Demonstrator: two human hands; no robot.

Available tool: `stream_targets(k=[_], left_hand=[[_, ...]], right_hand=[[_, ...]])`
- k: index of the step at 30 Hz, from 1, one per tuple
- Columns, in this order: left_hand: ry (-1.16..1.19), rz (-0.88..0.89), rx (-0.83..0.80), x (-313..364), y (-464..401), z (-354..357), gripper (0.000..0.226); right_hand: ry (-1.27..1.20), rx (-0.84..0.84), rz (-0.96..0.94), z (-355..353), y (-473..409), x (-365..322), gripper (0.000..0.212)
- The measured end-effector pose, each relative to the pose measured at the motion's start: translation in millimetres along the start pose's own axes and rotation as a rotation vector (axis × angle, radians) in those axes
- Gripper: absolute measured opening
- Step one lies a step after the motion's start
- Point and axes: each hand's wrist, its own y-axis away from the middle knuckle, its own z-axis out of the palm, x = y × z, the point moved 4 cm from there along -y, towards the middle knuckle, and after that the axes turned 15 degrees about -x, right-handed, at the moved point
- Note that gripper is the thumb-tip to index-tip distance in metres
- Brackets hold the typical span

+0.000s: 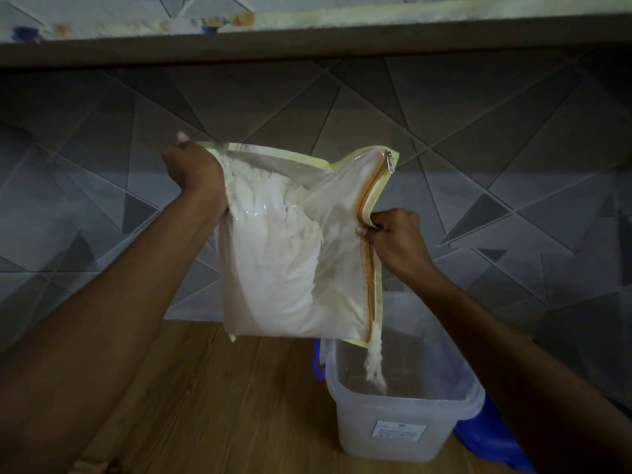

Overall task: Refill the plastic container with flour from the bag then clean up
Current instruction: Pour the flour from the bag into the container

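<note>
A clear zip bag (294, 254) with yellow edging, half full of white flour, hangs tilted in the air. My left hand (193, 171) grips its upper left corner. My right hand (393, 236) pinches the yellow zipper edge on the right side. A thin stream of flour (374, 364) falls from the bag's lower right corner into an open translucent plastic container (396, 422) standing on the wooden surface below. The container bears a small white label and looks nearly empty.
The wooden counter (212, 405) spreads to the left of the container. A blue lid (496, 436) lies by the container's right side and a blue clasp (317, 362) shows at its left. A grey geometric tiled wall (478, 138) and a shelf (307, 42) are behind.
</note>
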Motion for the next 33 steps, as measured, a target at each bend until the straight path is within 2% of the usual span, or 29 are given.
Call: stream_targets(k=[5,14,17,19,22,24,26,28,33], left_hand=[[-0.051,0.022,0.023,3,3,1,0.043],[-0.069,0.008,0.027,2,-2,0,0.048],[-0.09,0.018,0.036,5,0,2,0.048],[-0.093,0.023,0.035,6,3,3,0.048],[-0.129,0.043,0.034,9,5,5,0.048],[-0.131,0.04,0.034,10,7,6,0.048],[-0.131,0.033,0.034,9,7,6,0.047],[-0.13,0.028,0.032,8,7,7,0.048],[-0.139,0.04,0.033,8,10,11,0.046]], right_hand=[[0.015,0.004,-0.026,0,3,2,0.02],[0.031,-0.035,0.037,1,0,2,0.03],[-0.023,0.031,0.087,4,2,6,0.025],[-0.033,0.018,0.088,7,2,4,0.017],[-0.044,0.043,0.101,8,3,7,0.024],[-0.033,0.081,0.112,6,4,8,0.021],[-0.032,0.044,0.118,7,3,9,0.018],[-0.039,0.059,0.128,7,4,11,0.026],[0.0,0.0,0.08,6,8,6,0.018]])
